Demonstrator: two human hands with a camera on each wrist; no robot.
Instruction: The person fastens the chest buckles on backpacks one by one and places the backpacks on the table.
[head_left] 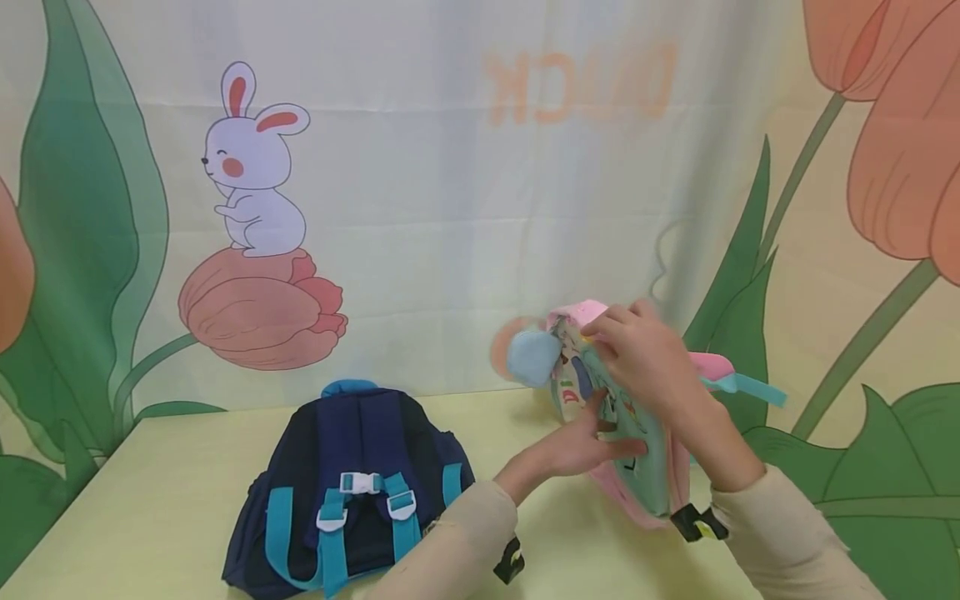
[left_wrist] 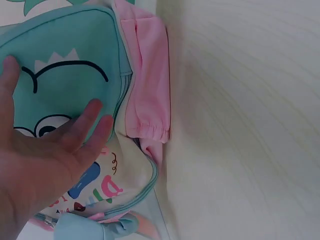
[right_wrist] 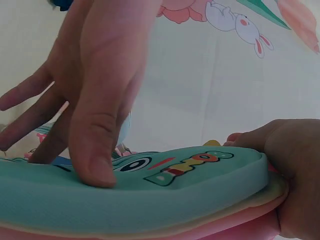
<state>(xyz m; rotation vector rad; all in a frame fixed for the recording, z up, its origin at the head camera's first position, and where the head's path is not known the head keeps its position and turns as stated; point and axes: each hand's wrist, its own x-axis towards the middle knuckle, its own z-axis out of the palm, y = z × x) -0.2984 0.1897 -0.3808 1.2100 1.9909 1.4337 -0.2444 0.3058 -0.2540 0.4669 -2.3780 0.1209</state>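
Note:
A child's backpack (head_left: pixel 648 479) in teal, pink and cream stands tilted at the right of the table. Its teal front pocket (left_wrist: pixel 75 42) bears a cartoon face. My left hand (head_left: pixel 577 446) rests against that front with fingers spread and fairly straight. Near the top of the bag, my right hand (head_left: pixel 648 358) curls its fingers and grips the bag's edge, beside a small yellow piece; whether it pinches that piece is hidden. A light blue padded piece (head_left: pixel 534 357) hangs at the far side. A zip runs around the cream panel (left_wrist: pixel 127 172).
A dark navy backpack (head_left: pixel 360 433) with turquoise straps lies on the left of the pale yellow table (head_left: pixel 161 475), straps upward. Behind the table hangs a printed curtain (head_left: pixel 420 208) with a rabbit and tulips. A turquoise strap (head_left: pixel 757 390) sticks out right of the teal bag.

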